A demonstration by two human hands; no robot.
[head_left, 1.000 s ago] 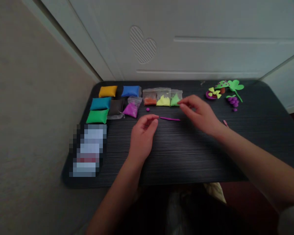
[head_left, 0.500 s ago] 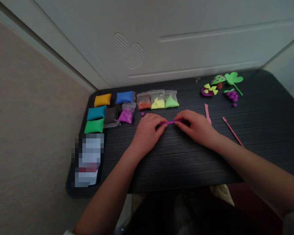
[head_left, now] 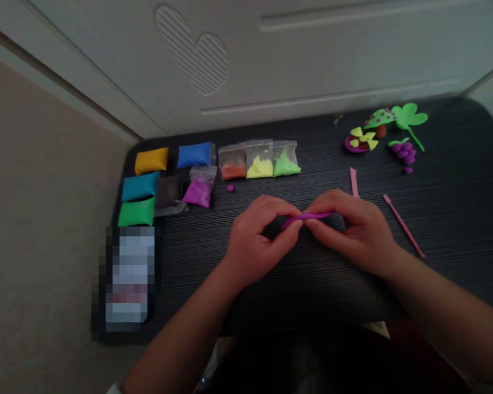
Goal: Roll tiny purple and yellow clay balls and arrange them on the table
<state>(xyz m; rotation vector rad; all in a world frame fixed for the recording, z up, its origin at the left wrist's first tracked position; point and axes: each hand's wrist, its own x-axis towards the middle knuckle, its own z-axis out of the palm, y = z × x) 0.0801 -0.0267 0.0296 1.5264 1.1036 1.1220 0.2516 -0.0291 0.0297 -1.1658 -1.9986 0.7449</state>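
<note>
A thin purple clay strip (head_left: 308, 218) is held just above the dark table (head_left: 312, 284). My left hand (head_left: 258, 239) pinches its left end, and my right hand (head_left: 353, 230) pinches its right end; both hands have their fingers closed on it. A tiny purple clay ball (head_left: 230, 188) lies on the table up and to the left of my left hand, near an opened bag of purple clay (head_left: 198, 189).
Clay bags line the back left: orange (head_left: 151, 161), blue (head_left: 195, 155), teal (head_left: 140, 186), green (head_left: 136, 212), dark (head_left: 169, 191), plus bags of red-orange (head_left: 232, 164), yellow (head_left: 259, 162) and light green (head_left: 286, 160). Two pink tools (head_left: 402, 224) lie right. Finished clay figures (head_left: 388, 134) sit back right.
Both hands came together onto the purple strip that lay on the table, pinched its ends and lifted it. The view tilted down and closer.
</note>
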